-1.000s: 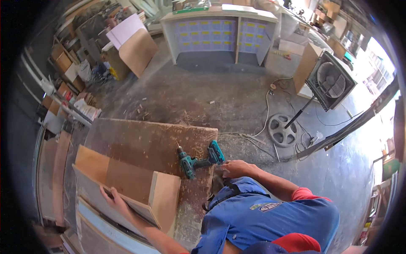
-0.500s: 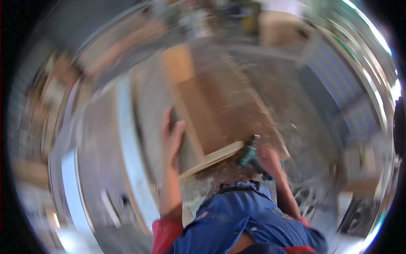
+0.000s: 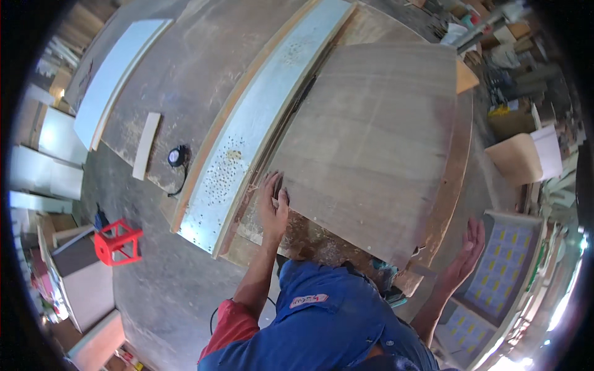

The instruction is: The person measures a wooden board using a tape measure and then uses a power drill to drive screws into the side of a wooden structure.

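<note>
My left hand rests at the near-left edge of a plywood box, its broad face upward, fingers loosely extended and thumb apart. My right hand is raised just right of it, fingers extended, holding nothing. The box lies on a scuffed brown board. Part of a teal drill shows under its near-right corner, mostly hidden. Along the box's left runs a long pale strip with many small dark specks and wooden edges. Farther left lie a tape measure and a narrow offcut.
A red stool stands on the floor at left, near stacked panels. A pale panel lies at upper left. An open cabinet is at the right, with leaning boards and clutter behind.
My view has swung round. The box, earlier open upward, now shows its broad face on top. My right hand has left the drill area and is raised beside the box; the drill is mostly covered.
</note>
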A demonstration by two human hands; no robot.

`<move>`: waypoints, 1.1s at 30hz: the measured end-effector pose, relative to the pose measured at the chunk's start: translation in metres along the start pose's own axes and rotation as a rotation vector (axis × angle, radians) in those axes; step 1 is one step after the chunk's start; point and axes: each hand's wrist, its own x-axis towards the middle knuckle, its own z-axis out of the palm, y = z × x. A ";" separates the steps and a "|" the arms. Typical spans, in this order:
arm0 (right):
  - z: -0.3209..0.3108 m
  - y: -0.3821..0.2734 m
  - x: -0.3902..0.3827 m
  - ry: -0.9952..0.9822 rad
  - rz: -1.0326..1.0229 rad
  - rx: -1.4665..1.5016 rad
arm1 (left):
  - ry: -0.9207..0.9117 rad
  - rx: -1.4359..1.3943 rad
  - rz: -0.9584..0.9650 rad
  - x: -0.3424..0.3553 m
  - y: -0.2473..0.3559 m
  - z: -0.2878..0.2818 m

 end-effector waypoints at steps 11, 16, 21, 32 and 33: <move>0.091 -0.077 0.061 -0.250 -0.420 -0.038 | 0.092 0.063 0.060 0.007 -0.017 0.015; 0.118 -0.075 0.063 -0.507 -0.357 -0.087 | 0.107 0.054 0.059 0.007 -0.019 0.017; 0.116 -0.075 0.066 -0.585 -0.361 -0.291 | 0.128 0.098 0.091 0.008 -0.022 0.019; 0.094 -0.066 0.070 -0.520 -0.353 -0.192 | 0.281 -0.209 -0.007 0.020 -0.009 0.012; 0.096 -0.065 0.072 -0.573 -0.406 -0.263 | 0.365 -0.179 0.054 0.025 -0.008 0.013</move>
